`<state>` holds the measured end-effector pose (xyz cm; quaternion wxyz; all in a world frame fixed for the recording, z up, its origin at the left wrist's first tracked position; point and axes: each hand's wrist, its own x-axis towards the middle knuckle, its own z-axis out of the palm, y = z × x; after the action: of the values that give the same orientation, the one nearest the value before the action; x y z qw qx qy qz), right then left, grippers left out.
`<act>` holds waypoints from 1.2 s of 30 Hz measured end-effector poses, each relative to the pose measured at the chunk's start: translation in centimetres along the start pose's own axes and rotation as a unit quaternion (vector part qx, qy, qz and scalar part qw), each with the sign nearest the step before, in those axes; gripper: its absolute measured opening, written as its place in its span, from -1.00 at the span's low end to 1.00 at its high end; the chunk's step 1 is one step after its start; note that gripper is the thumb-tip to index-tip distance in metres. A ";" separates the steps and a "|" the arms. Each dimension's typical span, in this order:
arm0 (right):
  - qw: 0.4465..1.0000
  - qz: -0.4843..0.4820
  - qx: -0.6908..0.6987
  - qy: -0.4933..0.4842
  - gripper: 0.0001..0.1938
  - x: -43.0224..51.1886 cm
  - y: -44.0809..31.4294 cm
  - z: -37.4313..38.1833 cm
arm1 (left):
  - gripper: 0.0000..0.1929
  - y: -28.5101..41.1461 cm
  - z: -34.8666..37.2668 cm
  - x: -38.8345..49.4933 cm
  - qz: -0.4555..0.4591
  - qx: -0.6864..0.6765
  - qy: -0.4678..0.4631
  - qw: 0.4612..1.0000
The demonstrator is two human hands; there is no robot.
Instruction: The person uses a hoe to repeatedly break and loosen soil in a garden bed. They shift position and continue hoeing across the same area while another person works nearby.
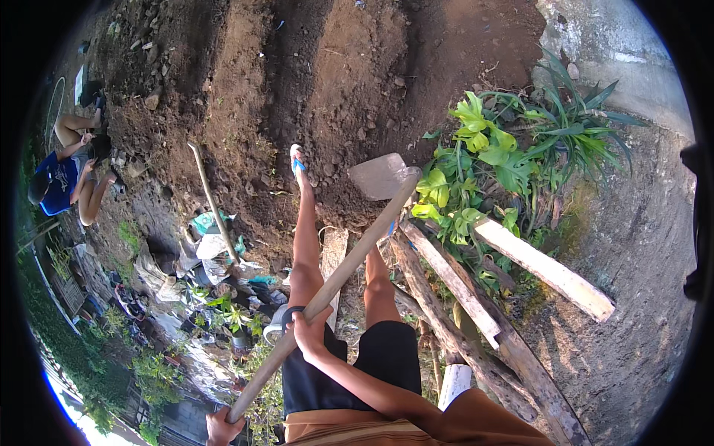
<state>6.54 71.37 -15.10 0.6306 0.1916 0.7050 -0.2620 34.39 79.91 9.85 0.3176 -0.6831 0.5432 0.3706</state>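
A hoe with a long wooden handle (357,256) slants across the view in front of me. Its flat metal blade (379,176) is at the soil just ahead of my feet, beside leafy green plants. My right hand (310,332) is closed round the handle at about thigh height. Near the handle's butt end, at the lower left, my left hand (224,427) grips it, partly cut by the picture's edge. Loose brown soil (340,184) lies about the blade, and ridges with furrows run away from me.
Wooden beams (544,267) and poles lean at the right by a rough wall (630,223). A plank (334,251) lies between my legs. A wooden stick (209,195) and plastic sacks (212,245) lie left. Another person (61,178) sits far left. Stones dot the soil.
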 end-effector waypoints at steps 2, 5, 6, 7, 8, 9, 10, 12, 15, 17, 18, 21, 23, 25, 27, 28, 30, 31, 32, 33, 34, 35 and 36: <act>0.998 -0.052 0.018 0.005 -0.14 2.5 -2.0 0.1 | -0.69 1.4 2.5 4.3 0.033 -0.109 0.038 0.993; 0.993 -0.094 0.067 0.012 -0.33 8.5 -8.3 -1.9 | -0.70 7.4 5.6 12.8 0.094 -0.113 0.031 0.989; 0.989 -0.135 0.033 0.044 -0.38 11.3 -11.3 -2.6 | -0.67 10.4 6.4 15.3 0.116 -0.142 0.043 0.982; 0.974 -0.206 0.022 0.089 -0.42 13.7 -14.3 -3.2 | -0.65 13.6 7.0 17.1 0.129 -0.182 0.043 0.974; 0.963 -0.249 0.057 0.086 -0.46 16.0 -17.2 -3.8 | -0.63 17.0 7.4 18.9 0.161 -0.201 0.043 0.965; 0.961 -0.262 0.060 0.063 -0.58 18.0 -20.5 -5.4 | -0.61 20.2 7.6 20.3 0.179 -0.188 0.015 0.966; 0.962 -0.252 0.041 0.096 -0.65 19.6 -23.5 -6.4 | -0.59 23.4 7.6 21.1 0.168 -0.223 -0.022 0.960; 0.956 -0.265 -0.021 0.124 -0.68 22.0 -28.1 -8.4 | -0.56 28.5 7.4 22.4 0.165 -0.316 -0.130 0.925; 0.917 -0.234 -0.240 0.215 -0.47 23.4 -30.4 -11.1 | -0.57 32.5 8.1 20.4 0.129 -0.420 -0.234 0.867; 0.866 -0.257 -0.340 0.262 -0.41 23.3 -28.6 -11.9 | -0.56 32.2 8.4 18.9 0.106 -0.441 -0.261 0.852; 0.827 -0.258 -0.401 0.297 -0.37 22.8 -27.1 -12.5 | -0.54 31.4 8.4 17.9 0.094 -0.444 -0.283 0.845; 0.872 -0.179 -0.354 0.286 -0.33 21.7 -22.6 -12.6 | -0.57 28.3 7.5 15.5 0.104 -0.444 -0.286 0.843; 0.859 -0.212 -0.359 0.298 -0.33 20.7 -20.3 -11.9 | -0.59 26.1 5.8 14.4 0.108 -0.403 -0.271 0.868; 0.899 -0.186 -0.291 0.271 -0.32 19.6 -19.3 -11.4 | -0.61 24.4 3.8 14.0 0.101 -0.314 -0.232 0.915; 0.948 -0.135 -0.190 0.218 -0.31 18.3 -17.9 -11.0 | -0.60 23.2 1.9 12.7 0.098 -0.328 -0.246 0.907; 0.928 -0.145 -0.238 0.246 -0.31 17.6 -16.2 -10.4 | -0.59 22.7 1.1 12.0 0.067 -0.330 -0.270 0.902; 0.901 -0.149 -0.309 0.266 -0.28 16.4 -12.4 -9.4 | -0.58 21.3 -0.6 9.1 -0.009 -0.322 -0.331 0.887; 0.895 -0.127 -0.333 0.268 -0.26 15.9 -10.3 -8.9 | -0.59 20.1 -1.3 8.0 0.005 -0.303 -0.306 0.903; 0.915 -0.110 -0.306 0.238 -0.33 15.4 -8.6 -8.8 | -0.59 18.9 -2.0 7.3 0.005 -0.271 -0.290 0.918; 0.933 -0.074 -0.268 0.226 -0.41 14.9 -7.1 -8.7 | -0.59 17.6 -2.5 6.9 0.005 -0.229 -0.274 0.934; 0.956 -0.093 -0.192 0.204 -0.48 14.2 -5.6 -8.5 | -0.59 16.5 -2.7 6.2 0.009 -0.209 -0.267 0.941; 0.981 -0.074 -0.113 0.142 -0.53 13.1 -4.7 -9.2 | -0.60 15.3 -2.6 5.5 0.012 -0.179 -0.263 0.948; 0.972 -0.106 -0.115 0.176 -0.48 11.8 -3.5 -8.8 | -0.61 14.1 -2.3 5.1 0.031 -0.150 -0.247 0.957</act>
<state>-4.03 73.26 -25.79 0.4827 0.0847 0.8469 -0.2064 21.63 72.42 6.26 0.3242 -0.5925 0.4069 0.6151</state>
